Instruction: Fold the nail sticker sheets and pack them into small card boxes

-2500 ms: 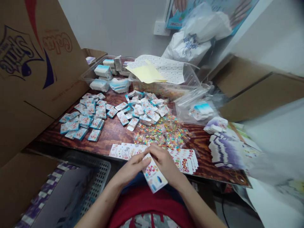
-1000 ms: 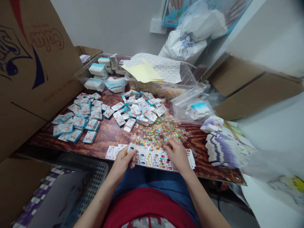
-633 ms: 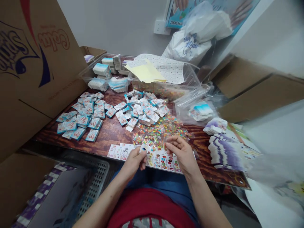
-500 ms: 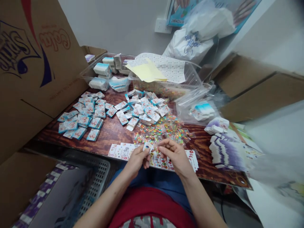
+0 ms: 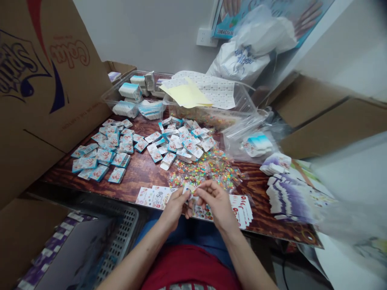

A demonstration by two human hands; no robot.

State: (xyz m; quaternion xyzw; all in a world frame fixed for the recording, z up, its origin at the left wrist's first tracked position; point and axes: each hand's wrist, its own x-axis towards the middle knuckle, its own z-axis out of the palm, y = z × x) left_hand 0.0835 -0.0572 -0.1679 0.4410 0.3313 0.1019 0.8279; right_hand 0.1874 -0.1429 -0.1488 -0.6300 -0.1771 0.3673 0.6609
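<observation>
My left hand (image 5: 173, 209) and my right hand (image 5: 216, 203) meet above the front edge of the wood-patterned table (image 5: 142, 169). Both pinch a small white card (image 5: 189, 189) between their fingertips. Under my right hand lies a printed sticker sheet (image 5: 202, 212), and a stack of similar sheets (image 5: 242, 209) sits to its right. More sheets (image 5: 152, 196) lie left of my left hand. Just beyond my fingers is a heap of small colourful sticker packets (image 5: 199, 173). Farther back are several white-and-blue cards with red hand prints (image 5: 178, 143).
Clear plastic tubs (image 5: 130, 96) hold white-and-blue card stacks at the back. A clear bag (image 5: 254, 143) lies to the right, by purple-printed cards (image 5: 287, 197). Cardboard sheets (image 5: 45, 72) rise at the left. A grey plastic crate (image 5: 121, 237) sits below the table's left front edge.
My hands have drawn closer together over the small white card, and my right fingers have come to it. The sticker sheet beneath them has shifted slightly.
</observation>
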